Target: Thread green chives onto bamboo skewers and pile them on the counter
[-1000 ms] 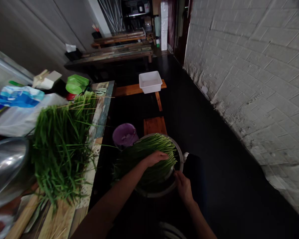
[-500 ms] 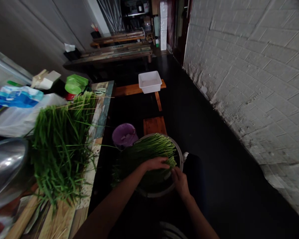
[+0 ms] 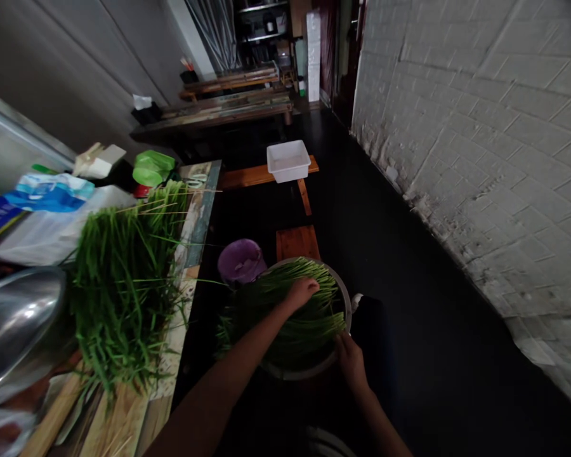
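Long garlic chives (image 3: 290, 327) fill a round, pale-rimmed basin (image 3: 346, 298), their pale stem ends pointing right and their darker leaves left. My left hand (image 3: 302, 292) lies over the upper part of the pile, fingers drawn together in a pinch on the stems. At the lower right rim, beside the cut ends, is my right hand (image 3: 351, 360) with its fingers curled closed. Whatever sits between those fingers is hidden by the dim light. A purple bucket (image 3: 240, 261) with pale bits inside stands at the basin's upper left.
On the left table (image 3: 193, 254) lies a big heap of chives (image 3: 124, 285) beside a steel bowl (image 3: 23, 317) and a green bag (image 3: 153, 167). A white tub (image 3: 288, 162) rests on a wooden bench (image 3: 247, 176). The brick wall (image 3: 480, 158) runs along the right.
My left hand has shifted up and away over the chives, its outstretched fingers now closed. My right hand has dropped slightly toward the rim. The view has tilted a little.
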`<state>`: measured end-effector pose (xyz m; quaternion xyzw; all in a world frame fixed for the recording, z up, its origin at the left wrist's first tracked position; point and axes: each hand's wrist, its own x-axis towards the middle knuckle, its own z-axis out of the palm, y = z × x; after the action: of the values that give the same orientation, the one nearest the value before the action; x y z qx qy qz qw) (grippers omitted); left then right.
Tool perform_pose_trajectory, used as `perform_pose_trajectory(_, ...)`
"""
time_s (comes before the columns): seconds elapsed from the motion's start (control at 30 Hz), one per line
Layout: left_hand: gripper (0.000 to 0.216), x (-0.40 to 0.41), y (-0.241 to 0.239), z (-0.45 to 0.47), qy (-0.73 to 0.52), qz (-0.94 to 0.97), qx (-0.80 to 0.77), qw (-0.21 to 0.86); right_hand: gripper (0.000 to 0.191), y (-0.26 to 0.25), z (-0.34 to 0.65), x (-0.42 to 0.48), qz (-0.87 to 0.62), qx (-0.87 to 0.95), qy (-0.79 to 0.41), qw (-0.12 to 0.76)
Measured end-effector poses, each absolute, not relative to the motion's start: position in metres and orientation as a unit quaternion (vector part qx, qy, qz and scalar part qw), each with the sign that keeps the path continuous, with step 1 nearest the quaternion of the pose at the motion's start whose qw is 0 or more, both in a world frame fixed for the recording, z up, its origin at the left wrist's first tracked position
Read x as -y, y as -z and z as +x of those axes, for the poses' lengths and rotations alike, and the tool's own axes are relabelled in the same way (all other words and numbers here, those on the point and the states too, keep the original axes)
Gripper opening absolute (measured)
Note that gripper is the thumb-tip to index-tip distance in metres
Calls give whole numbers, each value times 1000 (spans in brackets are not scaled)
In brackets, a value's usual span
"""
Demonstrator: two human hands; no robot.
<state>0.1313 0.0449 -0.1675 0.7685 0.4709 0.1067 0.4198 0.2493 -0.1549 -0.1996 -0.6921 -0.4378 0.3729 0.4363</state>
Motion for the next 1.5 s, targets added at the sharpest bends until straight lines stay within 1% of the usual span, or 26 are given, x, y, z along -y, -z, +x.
perform_pose_trajectory(0.07,11,-36,192,141,-66,781,-506,360,38,198,250,157,-690,443,-373,434)
perform_pose_trajectory(0.13,11,-30,207,149,-44,791,-524,311,35,195,251,159,-685,446,-379,433)
perform_pose_trajectory(0.27,10,-26,210,153,-48,827,-500,255,32,194,251,160,-677,452,-384,435)
perform_pose_trajectory(0.4,12,-28,208,144,-38,841,-481,244,33,196,250,159,-681,450,-386,430)
perform_pose_trajectory(0.53,8,-25,215,135,-7,838,-484,253,33,195,251,157,-683,454,-383,425)
perform_pose_trajectory(0.6,7,-23,219,134,-38,836,-481,261,33,193,253,158,-683,460,-380,421)
perform_pose_trajectory(0.67,5,-20,220,136,-103,822,-475,296,33,193,256,159,-682,463,-381,419)
perform_pose_trajectory(0.73,3,-17,217,137,-158,774,-477,386,33,194,257,161,-682,459,-381,422)
perform_pose_trajectory(0.8,13,-14,212,138,-166,695,-474,515,34,195,257,161,-684,453,-381,426)
perform_pose_trajectory(0.87,27,-13,206,136,-150,614,-465,619,35,194,257,160,-684,451,-382,428)
perform_pose_trajectory(0.97,41,-12,196,133,-146,536,-452,698,35,191,257,158,-680,461,-385,421)
perform_pose_trajectory(1.13,44,-10,186,129,-170,472,-421,756,34,189,259,155,-677,473,-383,414)
perform_pose_trajectory(1.33,40,-11,178,129,-198,462,-411,760,35,189,259,155,-674,487,-378,408)
perform_pose_trajectory(1.5,40,-13,176,127,-178,476,-407,759,36,186,258,154,-678,484,-373,408)
